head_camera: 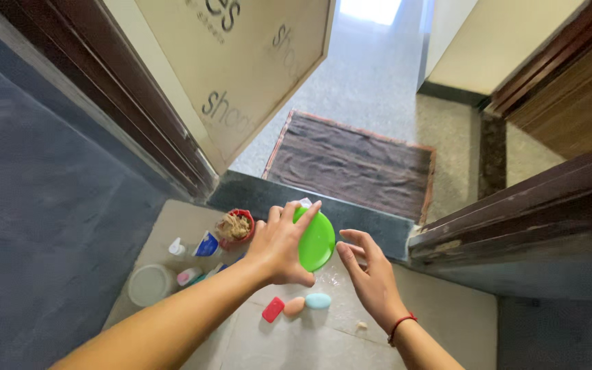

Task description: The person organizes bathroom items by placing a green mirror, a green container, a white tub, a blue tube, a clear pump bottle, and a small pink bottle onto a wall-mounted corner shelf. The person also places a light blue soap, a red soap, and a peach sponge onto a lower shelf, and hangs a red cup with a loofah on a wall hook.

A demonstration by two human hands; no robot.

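Left hand (281,245) around green lid (315,240)

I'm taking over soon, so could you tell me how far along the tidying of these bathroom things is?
Done: nothing clearly. In hand: the left hand holds the green lid, with the right hand open beside it. Left: three soap bars lie loose on the floor tiles, and bottles crowd the corner.

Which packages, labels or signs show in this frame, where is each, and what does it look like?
Sign board: top centre, leaning by the door frame; flat beige panel with grey lettering.
Blue-and-white packet: on the floor left of the left hand, beside the red bowl; small, upright.
White bottle: left of the packet; small, any label too small to tell.
Pink-and-white container: below the packet; lying down.
No screens.
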